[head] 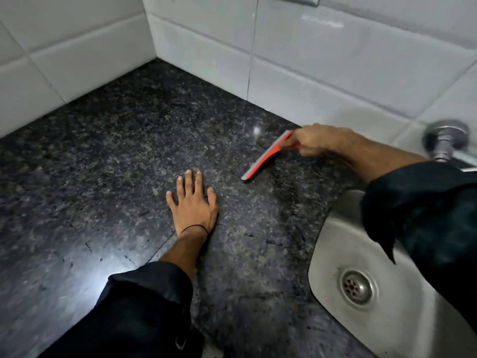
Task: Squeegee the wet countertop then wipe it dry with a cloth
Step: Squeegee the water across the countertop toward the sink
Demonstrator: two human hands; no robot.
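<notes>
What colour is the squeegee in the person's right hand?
The squeegee is orange with a grey blade edge, as the head view shows.

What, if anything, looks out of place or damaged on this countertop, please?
Nothing stands out. The right hand holds the orange squeegee on the dark granite countertop, the left hand rests flat, and the sink looks intact.

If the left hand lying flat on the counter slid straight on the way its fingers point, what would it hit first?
Probably nothing on the countertop: the left hand points toward the tiled back wall, which looks like the first obstacle.
</notes>
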